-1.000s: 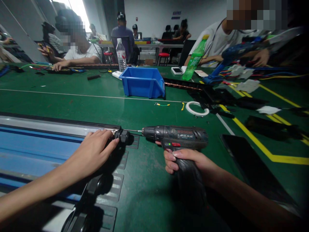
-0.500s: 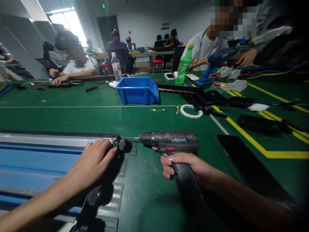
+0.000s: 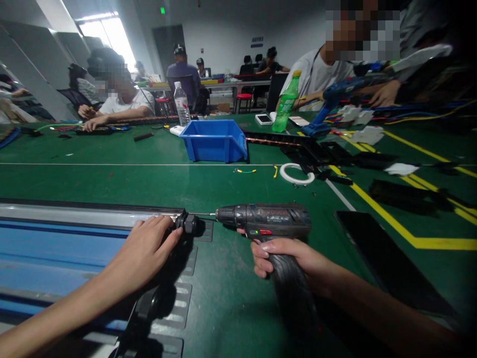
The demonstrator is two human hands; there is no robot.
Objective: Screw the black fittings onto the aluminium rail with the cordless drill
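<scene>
I am wrapping the right hand (image 3: 286, 252) tightly around the handle of the black drill (image 3: 278, 219), which is pointing left above the green table (image 3: 112, 184). Its thin bit (image 3: 205, 214) is reaching toward the end of a long blue and silver panel (image 3: 74, 248), but I am not seeing whether the tip is touching. A little green light is glowing on the drill. I am resting the left hand (image 3: 151, 243) on that same end of the panel, with the thumb touching a black knob (image 3: 191, 224); I cannot tell if the fingers are squeezing it. The two hands are staying apart, with the drill's nose between them. Past the drill, a blue bin (image 3: 208, 149) is sitting near a white ring (image 3: 283, 174), and a green bottle (image 3: 286, 104) is standing behind them. Two people in white shirts are working across the table.
</scene>
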